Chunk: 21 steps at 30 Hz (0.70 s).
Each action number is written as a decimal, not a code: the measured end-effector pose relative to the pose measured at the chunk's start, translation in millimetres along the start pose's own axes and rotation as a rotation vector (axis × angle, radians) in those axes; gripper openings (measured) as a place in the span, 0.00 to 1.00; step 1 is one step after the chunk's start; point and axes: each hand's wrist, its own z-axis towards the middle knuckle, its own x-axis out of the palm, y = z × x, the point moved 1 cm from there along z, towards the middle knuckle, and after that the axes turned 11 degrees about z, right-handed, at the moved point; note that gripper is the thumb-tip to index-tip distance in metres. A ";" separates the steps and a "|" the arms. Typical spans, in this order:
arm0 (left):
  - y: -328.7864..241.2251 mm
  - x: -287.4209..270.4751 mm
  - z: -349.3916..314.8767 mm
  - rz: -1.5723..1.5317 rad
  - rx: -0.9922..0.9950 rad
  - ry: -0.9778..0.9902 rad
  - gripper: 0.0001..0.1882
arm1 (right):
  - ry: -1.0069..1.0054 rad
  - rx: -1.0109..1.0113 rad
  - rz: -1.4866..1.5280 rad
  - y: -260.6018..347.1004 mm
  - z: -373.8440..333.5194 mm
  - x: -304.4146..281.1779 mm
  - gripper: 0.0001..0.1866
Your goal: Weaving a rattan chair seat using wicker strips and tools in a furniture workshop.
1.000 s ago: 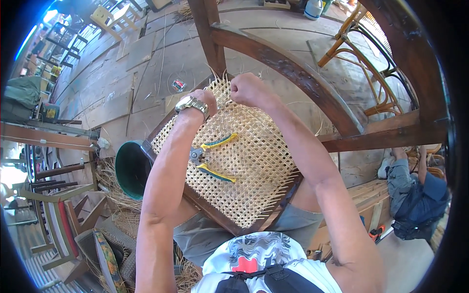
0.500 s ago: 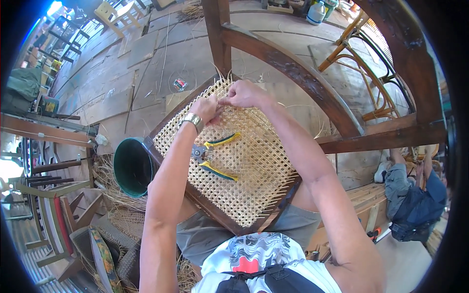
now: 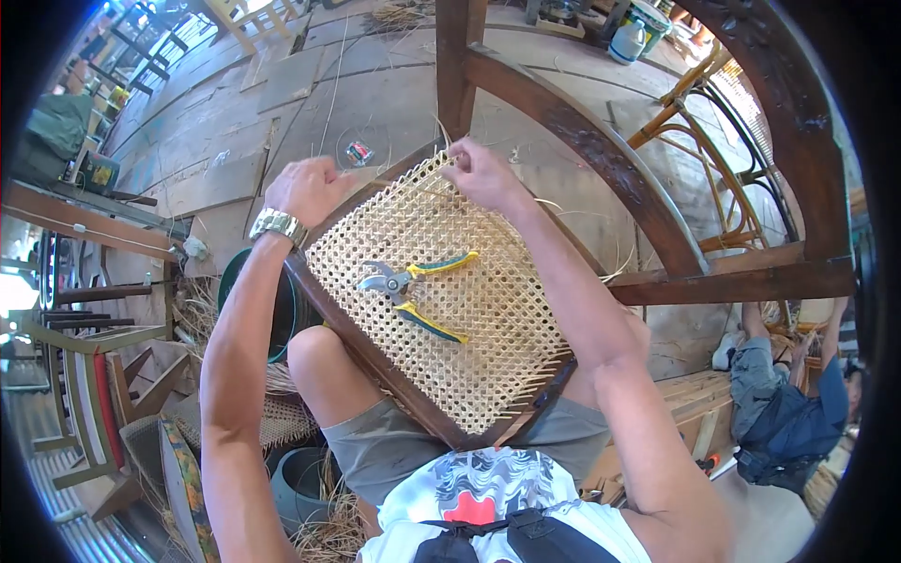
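Across my knees lies a dark wooden chair frame whose seat is a woven cane panel. My right hand is at the panel's far corner, its fingers pinched on a cane strand by the frame's edge. My left hand is off the panel, beyond the frame's left rail. Its fingers are curled closed; whether a strand runs through them is too fine to see. Pruning shears with yellow and green handles rest on the weave, blades to the left and handles apart.
The chair's carved dark arched back rises beyond and to the right. Left of my knee stands a green bucket; a grey bucket is nearer. A rattan chair and a person are at the right. Cane scraps litter the floor.
My left hand has left the weave and swung out to the left, past the frame. The right hand stays by the far corner. The shears still lie on the panel.
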 end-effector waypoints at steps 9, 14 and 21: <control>-40.2 66.5 28.6 -0.418 0.022 0.110 0.16 | 0.036 0.002 0.049 -9.2 -1.4 -24.0 0.10; -69.4 98.3 30.2 -0.203 0.187 0.242 0.09 | -0.020 -0.117 -0.096 -12.5 -5.8 -14.7 0.12; -112.8 38.4 30.3 0.157 0.160 0.334 0.14 | -0.051 -0.067 -0.078 -18.3 -2.9 -19.2 0.12</control>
